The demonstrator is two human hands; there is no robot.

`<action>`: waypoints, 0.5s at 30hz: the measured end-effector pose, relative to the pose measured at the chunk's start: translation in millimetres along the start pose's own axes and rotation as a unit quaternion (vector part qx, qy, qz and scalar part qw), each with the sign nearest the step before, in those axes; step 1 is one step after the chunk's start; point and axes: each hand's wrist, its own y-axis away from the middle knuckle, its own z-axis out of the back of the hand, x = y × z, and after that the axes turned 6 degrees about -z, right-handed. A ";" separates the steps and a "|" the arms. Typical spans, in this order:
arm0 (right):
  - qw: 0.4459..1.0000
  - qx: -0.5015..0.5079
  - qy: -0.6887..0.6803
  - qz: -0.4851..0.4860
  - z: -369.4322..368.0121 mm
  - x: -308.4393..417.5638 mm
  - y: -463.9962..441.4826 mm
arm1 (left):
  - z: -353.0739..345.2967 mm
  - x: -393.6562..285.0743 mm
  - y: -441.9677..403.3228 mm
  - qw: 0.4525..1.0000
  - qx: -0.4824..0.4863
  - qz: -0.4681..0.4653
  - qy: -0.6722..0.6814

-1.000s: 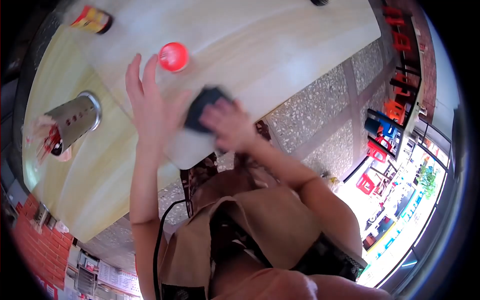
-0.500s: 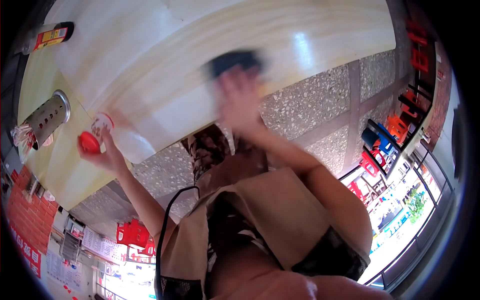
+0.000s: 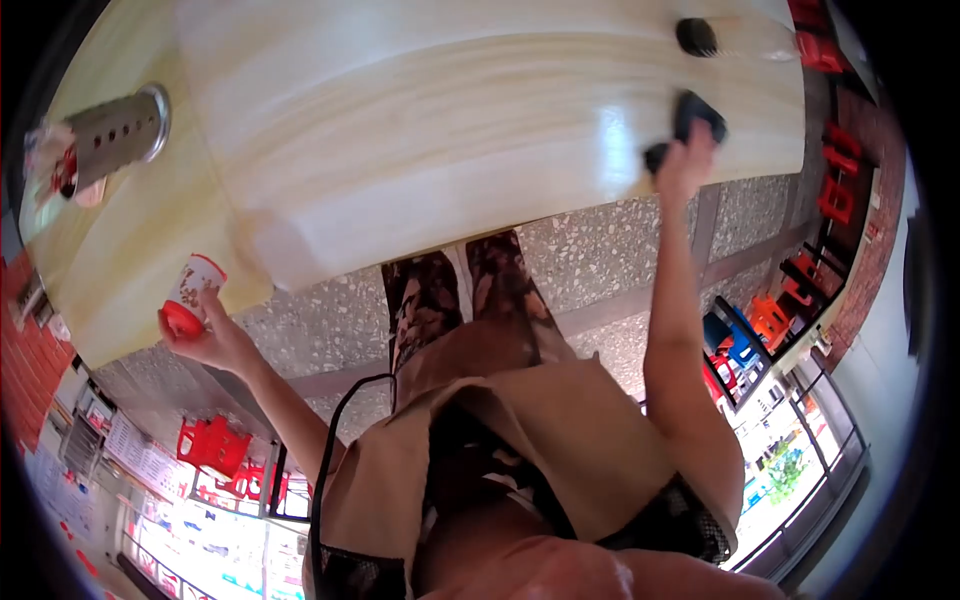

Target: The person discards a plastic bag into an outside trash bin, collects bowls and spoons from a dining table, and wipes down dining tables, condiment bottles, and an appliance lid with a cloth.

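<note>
My left hand (image 3: 208,342), at the left table corner, is closed around a small white container (image 3: 200,283) with brown specks, a red rim and a red round part (image 3: 182,320) near the thumb. It is held tilted, just above or beside the table edge. My right arm is stretched far to the right, and my right hand (image 3: 686,168) presses a dark cloth (image 3: 699,114) onto the tabletop. Motion blurs the cloth and fingers. A further dark patch (image 3: 656,157) shows left of that hand, seemingly part of the cloth.
The pale, wood-patterned table (image 3: 420,130) spans the upper view. A perforated metal utensil holder (image 3: 115,138) lies toward the left. Beyond my right hand is a clear bottle (image 3: 755,38) with a dark cap. Red stools (image 3: 213,447) stand on the speckled floor (image 3: 590,230).
My right hand has swept the dark cloth rightward along the table. The view has turned, bringing the right-hand bottle in and losing the labelled bottle at left. My left hand still holds the container.
</note>
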 end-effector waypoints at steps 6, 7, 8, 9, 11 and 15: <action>0.969 0.183 0.061 0.151 -17.1 220.6 81.9 | 36.3 11.3 13.6 0.998 -0.063 0.029 -0.008; 0.945 0.271 0.061 0.170 -16.2 290.2 109.6 | 36.5 11.3 14.4 0.997 -0.063 0.033 -0.009; 0.919 0.325 -0.056 0.216 -7.8 345.0 122.6 | 35.7 10.6 13.5 0.997 -0.061 0.036 -0.005; 0.870 0.390 -0.169 0.251 0.3 399.8 135.6 | 30.7 8.7 11.9 0.998 -0.054 0.039 -0.009; 0.821 0.284 -0.352 0.348 -28.2 455.6 153.6 | 12.9 4.0 3.7 0.999 -0.039 0.020 -0.007; 0.879 0.185 -0.180 0.402 -64.2 414.5 61.4 | -31.9 -13.2 -22.1 0.998 0.032 -0.038 -0.034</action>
